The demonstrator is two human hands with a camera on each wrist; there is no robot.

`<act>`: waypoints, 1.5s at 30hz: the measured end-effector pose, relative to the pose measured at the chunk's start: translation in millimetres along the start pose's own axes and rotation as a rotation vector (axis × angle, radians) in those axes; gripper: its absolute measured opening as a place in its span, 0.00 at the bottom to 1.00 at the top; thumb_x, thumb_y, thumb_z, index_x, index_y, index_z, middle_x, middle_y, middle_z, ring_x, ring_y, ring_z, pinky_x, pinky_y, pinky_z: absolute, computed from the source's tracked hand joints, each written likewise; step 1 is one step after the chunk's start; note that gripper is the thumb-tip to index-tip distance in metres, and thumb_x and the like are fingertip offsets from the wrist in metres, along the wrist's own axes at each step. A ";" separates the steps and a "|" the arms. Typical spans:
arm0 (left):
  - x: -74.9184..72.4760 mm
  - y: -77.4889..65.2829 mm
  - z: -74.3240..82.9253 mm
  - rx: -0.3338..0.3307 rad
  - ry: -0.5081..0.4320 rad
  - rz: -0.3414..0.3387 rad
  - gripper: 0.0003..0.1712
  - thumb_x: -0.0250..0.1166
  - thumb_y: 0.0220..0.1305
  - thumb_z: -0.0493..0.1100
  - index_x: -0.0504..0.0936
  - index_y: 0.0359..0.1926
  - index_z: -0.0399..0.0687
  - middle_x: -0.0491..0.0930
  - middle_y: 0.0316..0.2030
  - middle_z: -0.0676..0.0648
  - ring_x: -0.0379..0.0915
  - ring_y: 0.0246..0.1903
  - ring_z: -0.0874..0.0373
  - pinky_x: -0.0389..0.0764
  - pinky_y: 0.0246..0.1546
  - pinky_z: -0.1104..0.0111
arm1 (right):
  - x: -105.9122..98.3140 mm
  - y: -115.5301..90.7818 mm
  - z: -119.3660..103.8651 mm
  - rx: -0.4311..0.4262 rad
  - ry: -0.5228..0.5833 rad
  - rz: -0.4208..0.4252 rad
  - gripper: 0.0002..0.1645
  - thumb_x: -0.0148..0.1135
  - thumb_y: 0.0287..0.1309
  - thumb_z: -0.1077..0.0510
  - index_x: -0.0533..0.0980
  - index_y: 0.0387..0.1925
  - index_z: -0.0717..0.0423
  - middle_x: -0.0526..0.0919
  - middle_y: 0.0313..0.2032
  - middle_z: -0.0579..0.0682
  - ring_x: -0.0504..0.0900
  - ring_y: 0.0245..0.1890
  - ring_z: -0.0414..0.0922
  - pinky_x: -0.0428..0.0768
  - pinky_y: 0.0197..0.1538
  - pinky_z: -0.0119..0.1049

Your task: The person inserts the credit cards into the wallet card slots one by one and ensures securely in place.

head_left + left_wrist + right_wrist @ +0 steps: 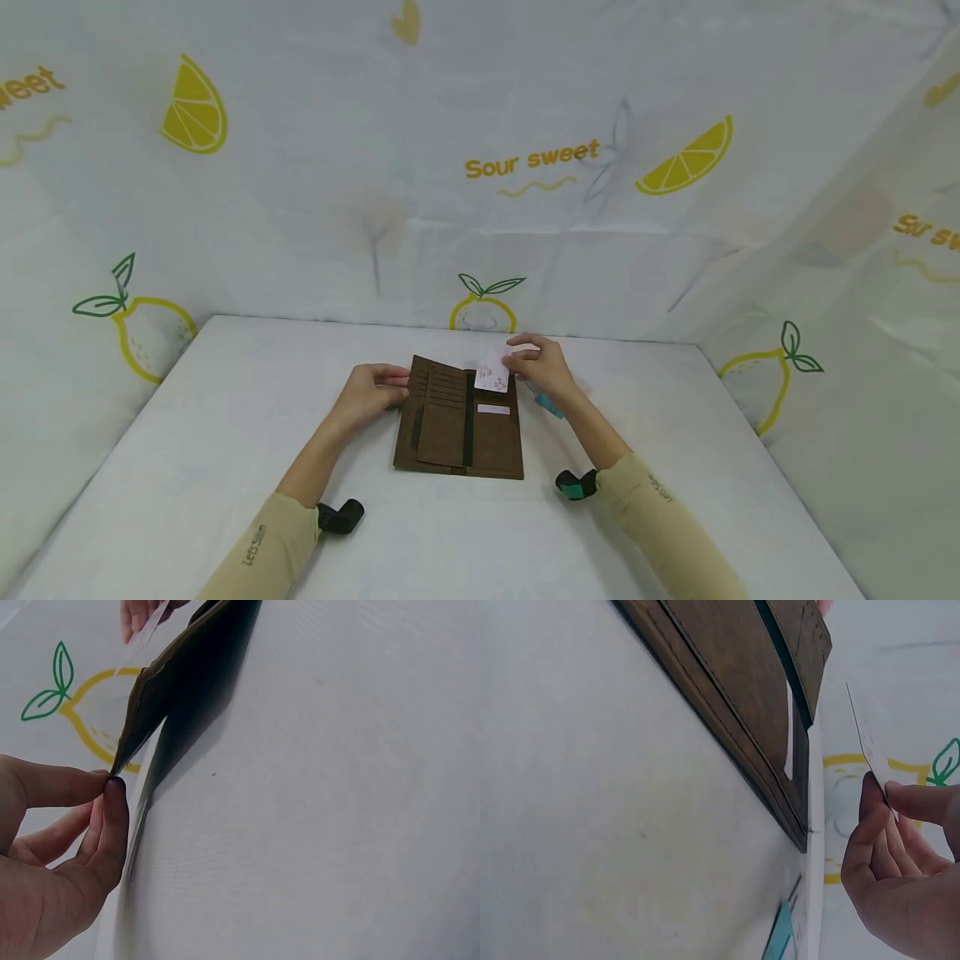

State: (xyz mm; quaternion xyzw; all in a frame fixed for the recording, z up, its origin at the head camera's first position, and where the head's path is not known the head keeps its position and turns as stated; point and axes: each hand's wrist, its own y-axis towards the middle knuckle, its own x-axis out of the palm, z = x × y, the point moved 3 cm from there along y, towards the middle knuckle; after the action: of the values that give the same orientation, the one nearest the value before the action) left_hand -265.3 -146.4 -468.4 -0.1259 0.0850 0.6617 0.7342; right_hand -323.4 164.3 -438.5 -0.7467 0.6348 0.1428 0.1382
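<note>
A brown wallet [442, 425] lies open on the white table, card slots on its left panel and a dark strip along the fold. My left hand [371, 390] pinches the left panel's edge between thumb and fingers, and the left wrist view shows that edge [131, 727] raised off the table. Above the right panel, my right hand [542, 367] pinches a white card [491, 372] with a pinkish print. In the right wrist view the card [866, 739] appears nearly edge-on, apart from the wallet. Another white card [493, 409] peeks out of a slot in the right panel.
To the right of the wallet, partly under my right forearm, lies a blue card-like item [549, 406], with something pale beside it. The white table [247, 400] meets a hanging sheet [322, 208] printed with lemons at its back edge.
</note>
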 end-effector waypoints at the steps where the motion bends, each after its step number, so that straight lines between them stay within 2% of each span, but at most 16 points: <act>1: 0.0 0.1 0.3 -0.003 -0.003 0.003 0.21 0.68 0.68 0.30 0.84 0.61 0.28 0.89 0.53 0.31 0.88 0.46 0.58 0.84 0.44 0.75 | 2.8 -0.6 -0.8 0.001 0.004 -0.002 0.24 0.70 0.71 0.63 0.78 0.65 0.65 0.92 0.48 0.65 0.90 0.38 0.39 0.87 0.42 0.28; 11: 0.1 0.8 -0.7 -0.006 -0.002 0.003 0.21 0.69 0.68 0.31 0.84 0.61 0.28 0.89 0.53 0.32 0.86 0.44 0.63 0.82 0.43 0.77 | 29.0 -0.7 -2.1 0.014 0.037 -0.043 0.23 0.70 0.70 0.64 0.79 0.63 0.65 0.93 0.45 0.63 0.88 0.36 0.38 0.87 0.40 0.29; 20: 0.1 3.3 -2.6 -0.027 -0.013 0.001 0.22 0.70 0.68 0.31 0.84 0.62 0.29 0.89 0.54 0.32 0.87 0.46 0.62 0.83 0.46 0.76 | 47.0 0.5 -3.3 -0.012 0.030 -0.084 0.21 0.70 0.68 0.64 0.80 0.61 0.62 0.92 0.46 0.64 0.89 0.36 0.40 0.88 0.39 0.31; 27: 0.7 3.3 -2.7 -0.032 -0.014 0.002 0.22 0.69 0.67 0.31 0.83 0.62 0.29 0.89 0.54 0.32 0.88 0.46 0.59 0.84 0.46 0.75 | 54.9 1.4 -4.4 -0.046 0.021 -0.102 0.19 0.70 0.69 0.65 0.81 0.59 0.63 0.92 0.45 0.65 0.90 0.36 0.41 0.88 0.39 0.32; 35: 0.1 1.4 -0.3 -0.014 -0.014 0.004 0.23 0.69 0.67 0.30 0.83 0.63 0.27 0.88 0.55 0.30 0.88 0.47 0.58 0.84 0.46 0.74 | 62.0 -0.6 -13.0 -0.079 0.018 -0.128 0.20 0.71 0.69 0.66 0.80 0.59 0.65 0.92 0.47 0.69 0.94 0.40 0.49 0.90 0.40 0.34; 45: 1.2 1.5 -1.1 -0.025 -0.018 0.004 0.22 0.68 0.67 0.30 0.84 0.61 0.28 0.89 0.54 0.31 0.87 0.44 0.61 0.83 0.45 0.75 | 69.0 0.0 -13.3 -0.072 0.004 -0.134 0.17 0.69 0.69 0.67 0.79 0.58 0.64 0.93 0.44 0.67 0.94 0.38 0.47 0.90 0.39 0.34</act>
State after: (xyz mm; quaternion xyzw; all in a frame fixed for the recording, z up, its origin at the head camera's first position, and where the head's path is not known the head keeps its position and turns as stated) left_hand -266.6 -145.5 -469.9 -0.1290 0.0705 0.6653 0.7320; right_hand -312.3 96.4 -453.1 -0.7921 0.5782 0.1548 0.1193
